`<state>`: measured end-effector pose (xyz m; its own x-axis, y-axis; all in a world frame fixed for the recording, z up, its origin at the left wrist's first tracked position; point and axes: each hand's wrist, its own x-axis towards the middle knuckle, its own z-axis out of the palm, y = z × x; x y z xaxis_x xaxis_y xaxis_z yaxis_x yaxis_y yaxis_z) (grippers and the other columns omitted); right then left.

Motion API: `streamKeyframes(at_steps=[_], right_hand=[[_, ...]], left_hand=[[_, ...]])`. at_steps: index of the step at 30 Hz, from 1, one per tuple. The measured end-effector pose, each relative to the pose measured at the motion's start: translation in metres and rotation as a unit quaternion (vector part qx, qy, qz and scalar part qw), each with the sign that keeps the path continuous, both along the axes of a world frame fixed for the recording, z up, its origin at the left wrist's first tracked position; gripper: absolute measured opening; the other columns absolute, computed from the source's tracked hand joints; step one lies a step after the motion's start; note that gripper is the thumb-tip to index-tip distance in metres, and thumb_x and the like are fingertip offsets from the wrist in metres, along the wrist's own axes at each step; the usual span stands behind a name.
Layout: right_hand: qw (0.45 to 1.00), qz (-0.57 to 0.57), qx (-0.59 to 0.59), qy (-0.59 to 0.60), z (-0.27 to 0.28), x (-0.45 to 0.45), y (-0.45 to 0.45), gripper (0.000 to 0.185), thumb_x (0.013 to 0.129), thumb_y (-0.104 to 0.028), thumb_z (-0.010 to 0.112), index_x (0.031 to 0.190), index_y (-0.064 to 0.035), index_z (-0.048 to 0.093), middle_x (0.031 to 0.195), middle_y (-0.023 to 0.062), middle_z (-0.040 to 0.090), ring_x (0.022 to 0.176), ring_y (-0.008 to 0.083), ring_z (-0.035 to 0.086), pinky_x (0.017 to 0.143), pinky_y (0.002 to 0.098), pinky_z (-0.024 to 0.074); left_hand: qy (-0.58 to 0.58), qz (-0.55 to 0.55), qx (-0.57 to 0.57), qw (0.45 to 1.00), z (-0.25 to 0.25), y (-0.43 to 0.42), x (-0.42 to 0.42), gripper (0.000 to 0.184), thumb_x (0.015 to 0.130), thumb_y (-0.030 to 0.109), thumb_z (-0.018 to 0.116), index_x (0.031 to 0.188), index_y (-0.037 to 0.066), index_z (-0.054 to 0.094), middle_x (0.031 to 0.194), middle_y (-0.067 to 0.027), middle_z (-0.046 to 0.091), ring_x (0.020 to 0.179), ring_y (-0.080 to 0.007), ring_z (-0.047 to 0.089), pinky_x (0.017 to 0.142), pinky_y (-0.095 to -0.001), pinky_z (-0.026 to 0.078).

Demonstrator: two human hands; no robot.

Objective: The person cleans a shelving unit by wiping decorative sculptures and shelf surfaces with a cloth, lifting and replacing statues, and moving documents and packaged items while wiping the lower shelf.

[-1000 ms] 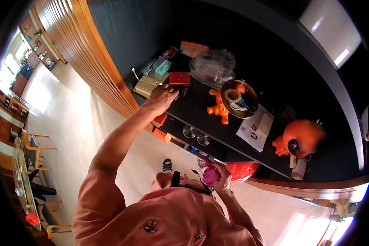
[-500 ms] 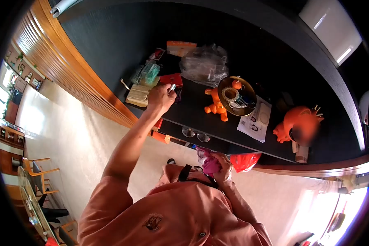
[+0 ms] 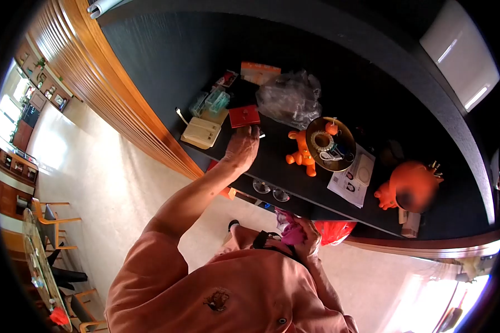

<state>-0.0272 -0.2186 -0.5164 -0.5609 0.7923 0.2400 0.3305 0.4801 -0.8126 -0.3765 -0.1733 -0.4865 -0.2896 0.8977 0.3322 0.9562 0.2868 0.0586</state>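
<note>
My left hand (image 3: pixel 243 150) is over the front of the black shelf, its fingers curled down at the near edge of a red box (image 3: pixel 244 116). A small white tip pokes out beside its fingers; the rest of that thing is hidden. To its left lies a cream-coloured flat case (image 3: pixel 201 133), with pale teal clear plastic boxes (image 3: pixel 216 100) behind it. Low in front of my body, my right hand (image 3: pixel 311 237) is closed around a bunched pinkish-purple cloth (image 3: pixel 293 232), below the shelf's front edge.
On the black shelf (image 3: pixel 294 191) stand an orange bear figure (image 3: pixel 301 155) with a dish (image 3: pixel 347 141) of small items, printed papers (image 3: pixel 347 186), a crumpled clear plastic bag (image 3: pixel 289 97) and a larger orange figure (image 3: pixel 414 180). A red bag (image 3: pixel 336 231) hangs below. Wooden slats (image 3: pixel 133 116) edge the left side.
My left hand has moved from beside the cream case to the right, in front of the red box, with its fingers lowered. My right hand still grips the cloth. The whole view has shifted slightly.
</note>
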Motion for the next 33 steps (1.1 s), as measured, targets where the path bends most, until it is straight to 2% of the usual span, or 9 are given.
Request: streamKeyframes(at_steps=[5, 7, 10, 14, 21, 22, 26, 29, 33], right_hand=[[1.0, -0.002, 0.004, -0.018, 0.001, 0.002, -0.002, 0.038, 0.077, -0.012, 0.071, 0.114, -0.0057, 0.07, 0.11, 0.0169, 0.072, 0.102, 0.0369, 0.07, 0.089, 0.0416, 0.0562], [1.0, 0.01, 0.003, -0.02, 0.002, 0.002, -0.005, 0.038, 0.077, -0.012, 0.071, 0.114, -0.0055, 0.07, 0.109, 0.0169, 0.072, 0.101, 0.0371, 0.069, 0.088, 0.042, 0.0561], [1.0, 0.025, 0.002, -0.019, -0.002, 0.004, -0.006, 0.039, 0.077, -0.011, 0.071, 0.115, -0.0048, 0.069, 0.109, 0.017, 0.072, 0.101, 0.0375, 0.069, 0.088, 0.0423, 0.056], [1.0, 0.009, 0.003, -0.018, -0.005, 0.012, -0.01, 0.039, 0.077, -0.01, 0.07, 0.115, -0.0041, 0.069, 0.109, 0.0173, 0.072, 0.101, 0.0376, 0.069, 0.088, 0.042, 0.056], [0.999, 0.032, 0.001, 0.007, 0.021, 0.004, -0.004, 0.043, 0.075, -0.01, 0.077, 0.118, -0.0056, 0.07, 0.11, 0.0178, 0.071, 0.095, 0.0357, 0.071, 0.083, 0.0401, 0.0573], [0.999, 0.041, 0.008, 0.023, 0.045, -0.008, -0.003, 0.046, 0.074, -0.011, 0.08, 0.119, -0.007, 0.07, 0.11, 0.0174, 0.07, 0.095, 0.0354, 0.071, 0.082, 0.0404, 0.0574], [0.973, 0.061, 0.215, 0.054, 0.125, -0.071, 0.013, 0.055, 0.067, -0.015, 0.088, 0.119, -0.013, 0.072, 0.113, 0.0154, 0.067, 0.095, 0.035, 0.068, 0.08, 0.0422, 0.0574], [0.96, 0.055, 0.274, 0.01, 0.121, -0.134, 0.025, 0.059, 0.066, -0.007, 0.08, 0.124, -0.0143, 0.069, 0.121, 0.014, 0.063, 0.106, 0.0386, 0.062, 0.091, 0.0455, 0.0514], [0.958, 0.049, 0.227, -0.167, 0.029, -0.204, 0.051, 0.073, 0.076, -0.023, 0.081, 0.143, -0.0103, 0.053, 0.148, 0.0143, 0.044, 0.138, 0.0365, 0.041, 0.111, 0.05, 0.0386]], left_hand=[[0.04, 0.01, 0.008, 0.999, 0.037, 0.021, -0.037, 0.036, 0.09, 0.01, 0.061, 0.124, 0.001, 0.058, 0.119, -0.0188, 0.058, 0.113, -0.0315, 0.057, 0.097, -0.038, 0.05], [0.04, -0.033, -0.069, 0.996, 0.026, 0.039, -0.062, 0.046, 0.093, 0.01, 0.059, 0.139, 0.004, 0.053, 0.125, -0.0192, 0.056, 0.117, -0.0357, 0.055, 0.1, -0.0415, 0.048], [0.108, -0.069, 0.08, 0.989, -0.008, 0.044, -0.077, 0.047, 0.096, 0.024, 0.062, 0.14, 0.007, 0.052, 0.122, -0.0212, 0.058, 0.115, -0.0379, 0.057, 0.097, -0.0445, 0.05], [-0.023, -0.084, -0.041, 0.995, 0.013, 0.039, -0.072, 0.059, 0.098, 0.038, 0.06, 0.145, 0.007, 0.044, 0.128, -0.0295, 0.057, 0.111, -0.0419, 0.062, 0.091, -0.0487, 0.054], [-0.049, 0.146, -0.138, 0.978, -0.004, 0.05, -0.064, 0.057, 0.099, 0.039, 0.056, 0.142, 0.003, 0.048, 0.139, -0.0254, 0.053, 0.12, -0.0389, 0.059, 0.102, -0.0499, 0.047], [0.043, 0.14, -0.191, 0.971, 0.008, 0.046, -0.058, 0.053, 0.098, 0.037, 0.056, 0.139, 0.004, 0.051, 0.145, -0.0217, 0.049, 0.133, -0.0357, 0.048, 0.112, -0.0525, 0.036], [0.202, 0.092, 0.059, 0.973, -0.019, 0.041, -0.067, 0.043, 0.095, 0.033, 0.057, 0.127, 0.005, 0.063, 0.143, -0.0189, 0.05, 0.137, -0.0359, 0.042, 0.117, -0.0566, 0.027], [0.165, 0.055, 0.003, 0.985, -0.014, 0.037, -0.067, 0.044, 0.097, 0.033, 0.054, 0.131, 0.006, 0.061, 0.147, -0.0192, 0.049, 0.141, -0.0361, 0.04, 0.12, -0.0567, 0.022], [0.118, 0.041, -0.081, 0.989, -0.019, 0.036, -0.079, 0.042, 0.101, 0.036, 0.051, 0.131, 0.008, 0.062, 0.144, -0.0166, 0.053, 0.144, -0.0336, 0.038, 0.121, -0.0562, 0.019]])
